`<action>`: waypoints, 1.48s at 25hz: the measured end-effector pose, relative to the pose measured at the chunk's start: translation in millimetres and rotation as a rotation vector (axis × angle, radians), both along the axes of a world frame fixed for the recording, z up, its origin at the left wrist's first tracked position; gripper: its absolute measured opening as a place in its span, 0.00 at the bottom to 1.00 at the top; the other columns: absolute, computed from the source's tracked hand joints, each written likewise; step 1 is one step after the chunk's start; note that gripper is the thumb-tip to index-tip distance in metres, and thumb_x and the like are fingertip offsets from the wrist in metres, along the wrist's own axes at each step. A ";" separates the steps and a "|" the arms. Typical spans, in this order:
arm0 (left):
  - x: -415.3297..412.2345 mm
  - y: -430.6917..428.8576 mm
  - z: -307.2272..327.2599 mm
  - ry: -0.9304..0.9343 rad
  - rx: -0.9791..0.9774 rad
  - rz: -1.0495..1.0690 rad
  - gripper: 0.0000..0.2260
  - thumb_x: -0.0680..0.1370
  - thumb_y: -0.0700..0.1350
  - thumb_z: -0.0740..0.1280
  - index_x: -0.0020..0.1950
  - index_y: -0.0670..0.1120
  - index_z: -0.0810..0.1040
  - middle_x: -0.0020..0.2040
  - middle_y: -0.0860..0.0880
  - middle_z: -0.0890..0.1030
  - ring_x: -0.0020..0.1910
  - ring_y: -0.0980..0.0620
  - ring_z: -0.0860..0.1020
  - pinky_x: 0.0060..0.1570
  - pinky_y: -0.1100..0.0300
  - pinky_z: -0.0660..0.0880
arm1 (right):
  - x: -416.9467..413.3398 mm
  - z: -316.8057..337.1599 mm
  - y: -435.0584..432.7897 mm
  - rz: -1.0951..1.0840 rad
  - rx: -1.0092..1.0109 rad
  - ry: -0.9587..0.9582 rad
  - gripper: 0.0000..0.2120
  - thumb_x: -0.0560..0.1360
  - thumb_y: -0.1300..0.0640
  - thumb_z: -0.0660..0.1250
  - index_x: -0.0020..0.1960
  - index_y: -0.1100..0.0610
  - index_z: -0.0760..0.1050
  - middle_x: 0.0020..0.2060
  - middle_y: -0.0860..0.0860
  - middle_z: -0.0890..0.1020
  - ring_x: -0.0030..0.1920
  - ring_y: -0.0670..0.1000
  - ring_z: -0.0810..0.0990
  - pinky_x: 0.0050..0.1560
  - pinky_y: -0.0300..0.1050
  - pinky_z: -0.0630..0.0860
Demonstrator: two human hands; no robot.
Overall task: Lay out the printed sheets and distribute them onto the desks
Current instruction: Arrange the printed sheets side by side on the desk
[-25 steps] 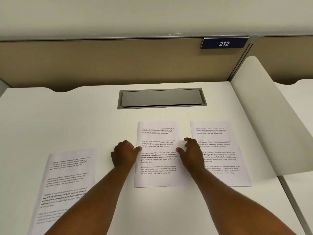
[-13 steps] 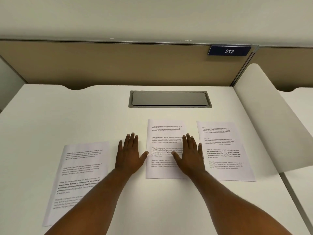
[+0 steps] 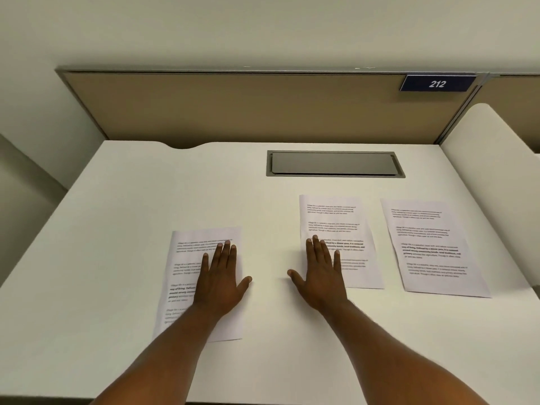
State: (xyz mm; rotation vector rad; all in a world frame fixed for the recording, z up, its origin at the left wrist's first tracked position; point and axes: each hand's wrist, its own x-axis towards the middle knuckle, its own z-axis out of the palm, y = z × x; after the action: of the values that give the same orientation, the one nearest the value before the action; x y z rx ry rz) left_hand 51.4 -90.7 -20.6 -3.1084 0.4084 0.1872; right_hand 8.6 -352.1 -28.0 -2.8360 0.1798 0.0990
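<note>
Currently on your white desk: three printed sheets, each carrying several blocks of text, one block in bold. Left sheet: nearest you of the three, lying flat with its long side running away from you, tilted slightly. Your left hand lies palm-down on its right half, fingers extended and close together, thumb spread out past the sheet's right edge onto bare desk; it grips nothing. Middle sheet: farther back, below the grey recessed hatch set into the desk. Your right hand lies palm-down over its lower left part, fingers straight and slightly fanned, thumb spread out to the left over bare desk; nothing pinched. Right sheet: just beside the middle one with a strip of desk between them, untouched, its lower edge a little nearer to you. Behind the desk: a tan partition panel bearing a dark blue plate that reads 212. Far right: a rounded white divider, standing between this desk and the next one.
</note>
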 end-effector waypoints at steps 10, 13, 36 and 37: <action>-35.5 100.3 -7.3 0.031 0.002 0.136 0.40 0.79 0.68 0.52 0.83 0.44 0.47 0.84 0.46 0.49 0.83 0.48 0.48 0.80 0.43 0.45 | -16.7 -18.6 105.6 0.099 0.050 0.041 0.45 0.77 0.30 0.51 0.83 0.55 0.41 0.83 0.50 0.44 0.82 0.50 0.41 0.80 0.57 0.35; -40.3 114.7 -8.6 0.056 -0.040 0.278 0.42 0.79 0.69 0.52 0.83 0.45 0.47 0.84 0.44 0.50 0.83 0.46 0.49 0.79 0.42 0.48 | -16.2 -23.4 122.3 0.112 0.065 0.049 0.46 0.76 0.28 0.51 0.83 0.55 0.42 0.83 0.50 0.44 0.82 0.50 0.42 0.80 0.58 0.35; 13.8 126.0 3.4 0.061 -0.930 0.916 0.10 0.77 0.43 0.71 0.57 0.44 0.85 0.51 0.47 0.87 0.51 0.44 0.82 0.53 0.57 0.76 | -1.5 -26.5 126.3 0.029 0.235 -0.027 0.32 0.80 0.37 0.58 0.78 0.55 0.65 0.80 0.51 0.62 0.81 0.50 0.55 0.81 0.51 0.42; 14.4 124.1 3.9 0.052 -0.961 0.878 0.09 0.77 0.42 0.71 0.56 0.44 0.85 0.50 0.48 0.86 0.50 0.46 0.82 0.53 0.59 0.75 | 2.3 -23.6 124.4 -0.001 0.279 -0.033 0.32 0.81 0.39 0.60 0.78 0.56 0.64 0.80 0.52 0.63 0.81 0.50 0.57 0.81 0.49 0.44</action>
State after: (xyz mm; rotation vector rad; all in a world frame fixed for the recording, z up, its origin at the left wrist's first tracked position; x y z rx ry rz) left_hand 65.8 33.4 -16.8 -3.9148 -1.2811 0.0630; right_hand 10.9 -227.7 -51.6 -2.5577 0.1478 0.0703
